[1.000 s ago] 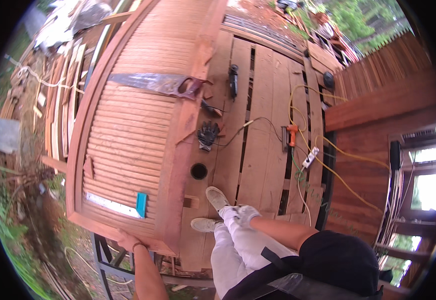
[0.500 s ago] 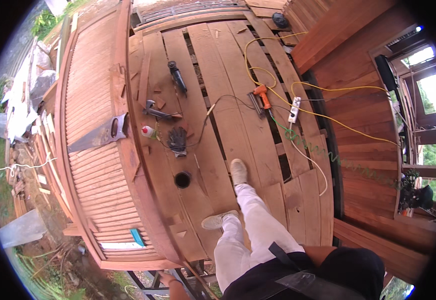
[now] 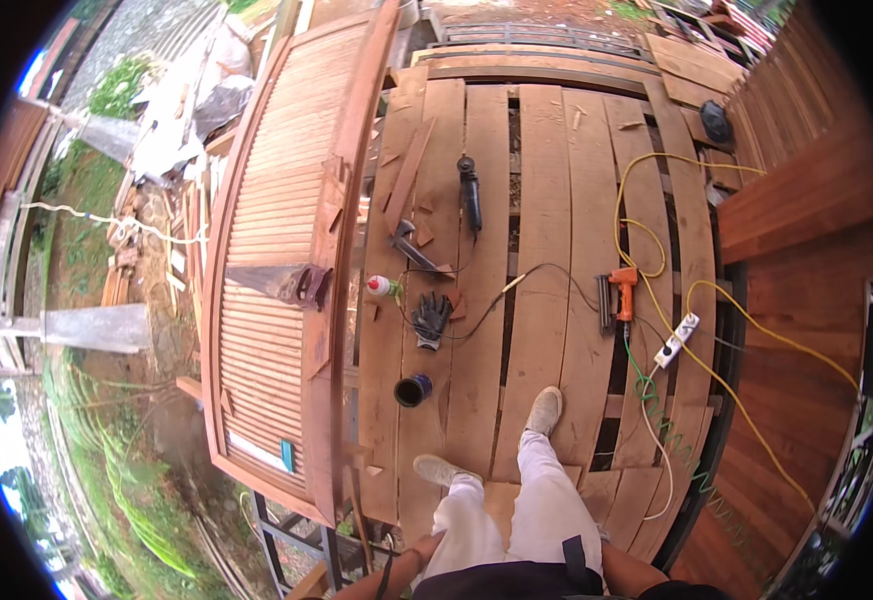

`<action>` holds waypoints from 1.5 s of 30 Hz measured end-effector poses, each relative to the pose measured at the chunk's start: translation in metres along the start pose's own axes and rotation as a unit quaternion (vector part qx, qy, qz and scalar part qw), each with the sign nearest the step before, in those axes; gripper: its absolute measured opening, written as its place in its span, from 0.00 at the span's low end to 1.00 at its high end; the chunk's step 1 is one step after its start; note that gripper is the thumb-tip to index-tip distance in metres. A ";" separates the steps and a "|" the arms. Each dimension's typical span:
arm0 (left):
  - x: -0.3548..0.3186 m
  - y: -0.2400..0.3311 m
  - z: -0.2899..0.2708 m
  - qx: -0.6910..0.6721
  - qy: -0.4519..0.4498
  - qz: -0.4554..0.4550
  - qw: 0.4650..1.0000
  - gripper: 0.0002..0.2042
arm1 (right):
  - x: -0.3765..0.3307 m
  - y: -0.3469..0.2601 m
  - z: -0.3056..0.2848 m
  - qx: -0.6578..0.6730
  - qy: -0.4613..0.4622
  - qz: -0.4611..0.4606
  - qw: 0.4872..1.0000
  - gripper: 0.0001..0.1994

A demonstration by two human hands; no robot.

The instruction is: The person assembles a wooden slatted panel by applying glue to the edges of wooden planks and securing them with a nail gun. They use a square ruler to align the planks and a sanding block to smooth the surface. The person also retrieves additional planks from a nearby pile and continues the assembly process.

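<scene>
My left hand (image 3: 425,548) hangs beside my left thigh at the lower edge, apart from any tool; its fingers are not clear. Of my right arm (image 3: 629,570), only a part shows beside my right thigh, and the fingers are hidden. To the left, a louvred wooden panel (image 3: 325,400) rests on a black metal stand (image 3: 331,550). Across the panel lies a handsaw (image 3: 282,284). Near its lower end is a try square with a teal handle (image 3: 287,456). On the deck beside the panel are a dark work glove (image 3: 432,320) and an open black can (image 3: 414,390).
A black angle grinder (image 3: 471,195), a red-capped bottle (image 3: 382,286) and wood offcuts lie on the plank deck (image 3: 542,170). An orange nail gun (image 3: 624,295) and white power strip (image 3: 677,340) sit to the right. Yellow cable (image 3: 747,310) and green coiled hose cross there. Gaps separate several planks.
My left hand has left the panel's lower end and come back beside my thigh. The view has turned, so the panel and deck appear further right. Tools stay where they lay.
</scene>
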State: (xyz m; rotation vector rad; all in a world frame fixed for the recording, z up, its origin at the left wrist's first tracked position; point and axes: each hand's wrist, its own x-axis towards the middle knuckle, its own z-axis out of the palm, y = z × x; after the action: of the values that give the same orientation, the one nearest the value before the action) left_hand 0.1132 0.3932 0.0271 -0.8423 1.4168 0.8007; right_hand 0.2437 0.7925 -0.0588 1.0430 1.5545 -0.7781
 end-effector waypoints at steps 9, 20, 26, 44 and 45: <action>-0.017 0.149 0.060 0.269 0.083 0.058 0.958 0.47 | 0.024 -0.012 -0.101 0.037 -0.039 -0.037 0.998 0.17; 0.135 0.265 -0.014 0.095 0.236 0.185 0.949 0.40 | 0.122 -0.188 -0.143 0.034 0.075 -0.183 0.980 0.11; 0.277 0.451 -0.201 -0.174 0.422 0.243 0.856 0.43 | 0.039 -0.276 -0.136 -0.174 0.115 -0.301 0.931 0.18; 0.140 0.452 -0.143 -0.290 0.307 0.431 0.798 0.34 | 0.048 -0.391 -0.095 0.293 -0.132 -0.257 0.911 0.19; 0.117 0.427 -0.126 -0.337 0.293 0.425 0.787 0.34 | 0.036 -0.414 -0.094 0.344 -0.192 -0.228 0.890 0.21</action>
State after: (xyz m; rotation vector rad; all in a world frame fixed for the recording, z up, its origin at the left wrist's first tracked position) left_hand -0.3194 0.4913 -0.0951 -1.0275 2.1560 1.9488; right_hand -0.1746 0.7152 -0.0885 0.9224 1.1932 -1.8413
